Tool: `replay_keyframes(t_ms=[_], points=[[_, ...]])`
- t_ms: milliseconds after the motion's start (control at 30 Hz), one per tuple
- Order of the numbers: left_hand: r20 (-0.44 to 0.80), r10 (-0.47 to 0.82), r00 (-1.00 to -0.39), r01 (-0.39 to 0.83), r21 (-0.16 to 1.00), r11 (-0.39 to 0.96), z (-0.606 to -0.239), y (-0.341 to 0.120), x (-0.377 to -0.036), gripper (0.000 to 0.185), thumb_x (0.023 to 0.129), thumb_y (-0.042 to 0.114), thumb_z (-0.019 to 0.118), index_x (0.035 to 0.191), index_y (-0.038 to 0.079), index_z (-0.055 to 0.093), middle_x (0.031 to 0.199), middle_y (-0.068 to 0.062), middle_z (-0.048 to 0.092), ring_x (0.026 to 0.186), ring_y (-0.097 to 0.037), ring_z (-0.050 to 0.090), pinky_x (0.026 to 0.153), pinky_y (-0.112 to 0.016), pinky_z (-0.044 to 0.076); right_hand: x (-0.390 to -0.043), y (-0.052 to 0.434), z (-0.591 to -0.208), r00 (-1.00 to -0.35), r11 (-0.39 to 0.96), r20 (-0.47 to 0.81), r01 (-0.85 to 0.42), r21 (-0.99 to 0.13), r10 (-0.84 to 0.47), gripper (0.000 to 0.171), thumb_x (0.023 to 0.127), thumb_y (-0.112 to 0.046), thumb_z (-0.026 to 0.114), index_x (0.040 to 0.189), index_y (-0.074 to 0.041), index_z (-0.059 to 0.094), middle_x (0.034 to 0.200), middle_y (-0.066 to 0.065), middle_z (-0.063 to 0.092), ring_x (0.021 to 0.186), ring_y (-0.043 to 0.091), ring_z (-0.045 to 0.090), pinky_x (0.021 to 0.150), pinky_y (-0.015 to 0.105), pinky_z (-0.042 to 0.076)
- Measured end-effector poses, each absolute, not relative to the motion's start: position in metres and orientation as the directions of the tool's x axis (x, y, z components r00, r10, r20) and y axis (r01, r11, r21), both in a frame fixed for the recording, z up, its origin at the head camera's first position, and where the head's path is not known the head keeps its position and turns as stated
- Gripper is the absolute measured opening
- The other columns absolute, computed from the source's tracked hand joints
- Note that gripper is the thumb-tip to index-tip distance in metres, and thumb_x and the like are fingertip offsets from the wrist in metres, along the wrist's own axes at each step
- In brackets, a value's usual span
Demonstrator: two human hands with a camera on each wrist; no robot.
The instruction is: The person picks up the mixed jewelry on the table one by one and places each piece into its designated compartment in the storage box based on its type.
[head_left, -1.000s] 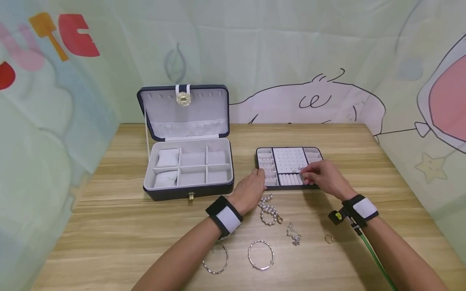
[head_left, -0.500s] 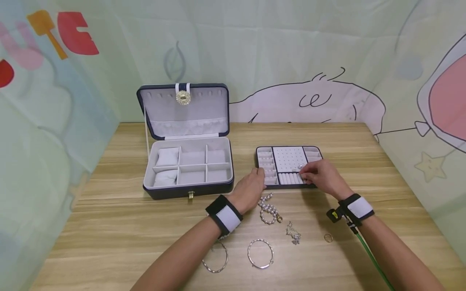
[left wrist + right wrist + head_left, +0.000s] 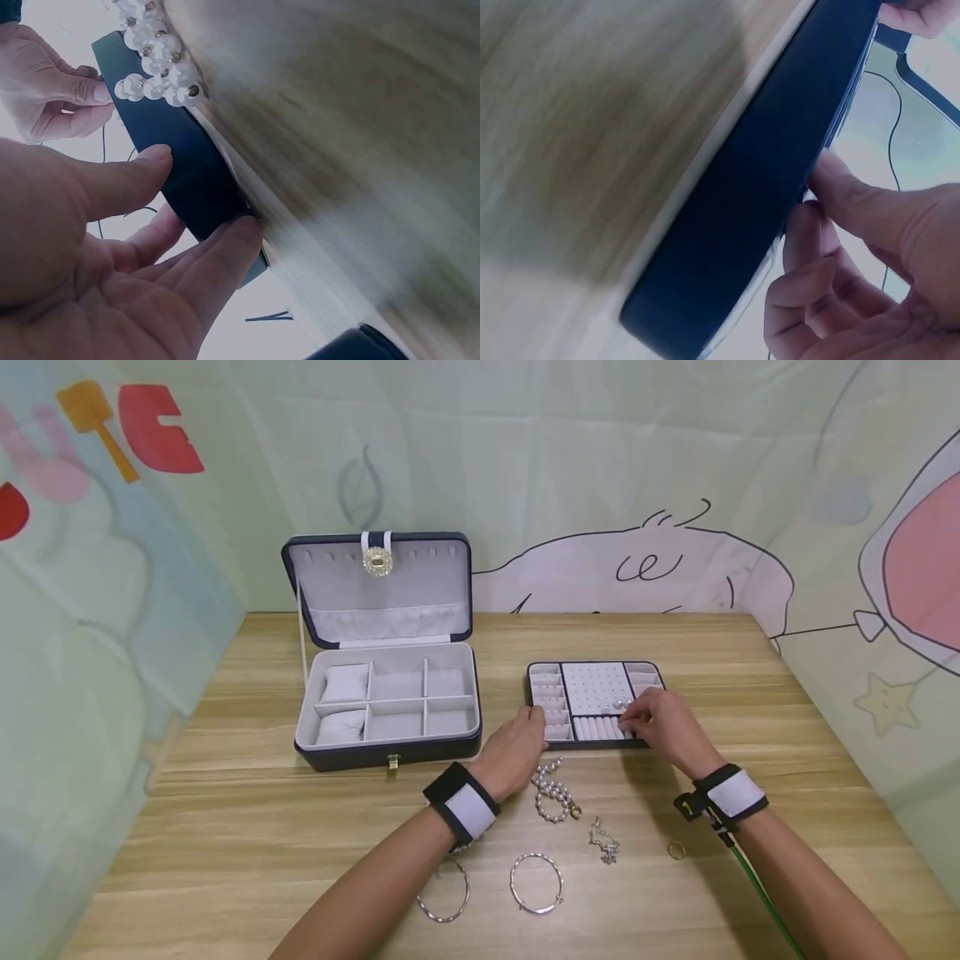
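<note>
In the head view a shallow jewelry tray [image 3: 592, 746] lies on the table, with ring rolls [image 3: 597, 728] along its front and pearl earrings [image 3: 619, 704] on its dotted pad. My left hand [image 3: 513, 753] holds the tray's front left corner; the left wrist view puts the thumb [image 3: 154, 157] against the dark front wall. My right hand [image 3: 671, 731] bends over the right end of the ring rolls. Its thumb [image 3: 847, 184] and fingertips pinch a small piece of jewelry, mostly hidden, at the tray's top edge. A beaded pearl strand [image 3: 553, 802] lies just in front of the tray.
Left of the tray stands a raised-lid jewelry box [image 3: 390, 752] with two small cushions in its compartments. Nearer the front are a bangle [image 3: 561, 881], another bangle [image 3: 467, 893] partly under the left forearm, a thin chain [image 3: 604, 842] and a gold ring [image 3: 677, 858].
My right hand has shifted slightly along the right end of the ring rolls, its wrist drawing a little left, and more of the earrings shows. The left hand has stayed on the tray corner.
</note>
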State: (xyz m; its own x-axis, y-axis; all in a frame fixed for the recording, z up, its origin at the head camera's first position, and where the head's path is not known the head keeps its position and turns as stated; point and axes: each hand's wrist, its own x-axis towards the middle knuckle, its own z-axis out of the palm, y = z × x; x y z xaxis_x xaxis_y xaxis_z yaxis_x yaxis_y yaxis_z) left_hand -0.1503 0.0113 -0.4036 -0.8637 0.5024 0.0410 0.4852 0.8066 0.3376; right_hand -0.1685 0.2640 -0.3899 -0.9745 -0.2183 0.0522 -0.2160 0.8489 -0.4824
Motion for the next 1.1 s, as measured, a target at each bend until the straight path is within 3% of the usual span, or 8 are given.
replay_keyframes(t_ms=[267, 467, 633, 800, 933, 1100], points=[[0.038, 0.501, -0.865, 0.483, 0.339, 0.807, -0.404, 0.012, -0.15, 0.028, 0.104, 0.016, 0.055, 0.12, -0.006, 0.052, 0.109, -0.02, 0.063, 0.09, -0.029, 0.07, 0.075, -0.036, 0.061, -0.157, 0.271, -0.384, -0.952, 0.855, 0.033, -0.288, -0.432, -0.304, 0.011, 0.088, -0.001, 0.075, 0.098, 0.0, 0.079, 0.091, 0.012, 0.068, 0.082, 0.021, 0.061, 0.068, 0.029, 0.05], [0.045, 0.509, -0.86, 0.494, 0.329, 0.805, -0.403, 0.011, -0.151, 0.026, 0.104, 0.015, 0.056, 0.119, -0.006, 0.052, 0.111, -0.021, 0.063, 0.088, -0.028, 0.07, 0.075, -0.035, 0.061, -0.13, 0.285, -0.376, -0.893, 0.801, -0.025, -0.39, -0.455, -0.449, 0.009, 0.083, -0.005, 0.081, 0.09, -0.009, 0.076, 0.085, -0.001, 0.068, 0.079, 0.011, 0.061, 0.07, 0.027, 0.054], [0.041, 0.502, -0.864, 0.485, 0.331, 0.809, -0.403, 0.01, -0.151, 0.026, 0.104, 0.015, 0.056, 0.119, -0.006, 0.052, 0.111, -0.021, 0.063, 0.088, -0.028, 0.07, 0.075, -0.035, 0.061, -0.108, 0.292, -0.373, -0.838, 0.787, -0.175, -0.386, -0.481, -0.518, 0.023, 0.076, -0.021, 0.088, 0.087, -0.014, 0.069, 0.082, -0.008, 0.064, 0.075, 0.003, 0.056, 0.066, 0.023, 0.051], [0.042, 0.493, -0.869, 0.477, 0.337, 0.812, -0.404, 0.011, -0.151, 0.027, 0.103, 0.015, 0.057, 0.119, -0.006, 0.052, 0.109, -0.021, 0.063, 0.088, -0.029, 0.07, 0.074, -0.036, 0.061, -0.089, 0.296, -0.376, -0.832, 0.84, -0.265, -0.364, -0.401, -0.487, 0.036, 0.067, -0.032, 0.092, 0.079, -0.019, 0.061, 0.074, -0.01, 0.054, 0.069, 0.004, 0.047, 0.061, 0.021, 0.042], [0.044, 0.495, -0.868, 0.479, 0.339, 0.81, -0.405, 0.011, -0.151, 0.026, 0.103, 0.015, 0.057, 0.119, -0.006, 0.052, 0.11, -0.021, 0.063, 0.09, -0.03, 0.07, 0.076, -0.037, 0.061, -0.078, 0.297, -0.381, -0.85, 0.876, -0.312, -0.299, -0.378, -0.425, 0.039, 0.061, -0.03, 0.093, 0.078, -0.019, 0.06, 0.075, -0.009, 0.056, 0.069, 0.007, 0.048, 0.06, 0.023, 0.041], [0.036, 0.497, -0.867, 0.478, 0.339, 0.81, -0.404, 0.012, -0.15, 0.026, 0.103, 0.015, 0.056, 0.119, -0.005, 0.052, 0.111, -0.021, 0.063, 0.091, -0.029, 0.07, 0.077, -0.037, 0.061, -0.076, 0.296, -0.385, -0.834, 0.859, -0.334, -0.28, -0.429, -0.439, 0.029, 0.067, -0.021, 0.09, 0.073, -0.021, 0.062, 0.073, -0.011, 0.058, 0.068, 0.005, 0.049, 0.06, 0.022, 0.043]])
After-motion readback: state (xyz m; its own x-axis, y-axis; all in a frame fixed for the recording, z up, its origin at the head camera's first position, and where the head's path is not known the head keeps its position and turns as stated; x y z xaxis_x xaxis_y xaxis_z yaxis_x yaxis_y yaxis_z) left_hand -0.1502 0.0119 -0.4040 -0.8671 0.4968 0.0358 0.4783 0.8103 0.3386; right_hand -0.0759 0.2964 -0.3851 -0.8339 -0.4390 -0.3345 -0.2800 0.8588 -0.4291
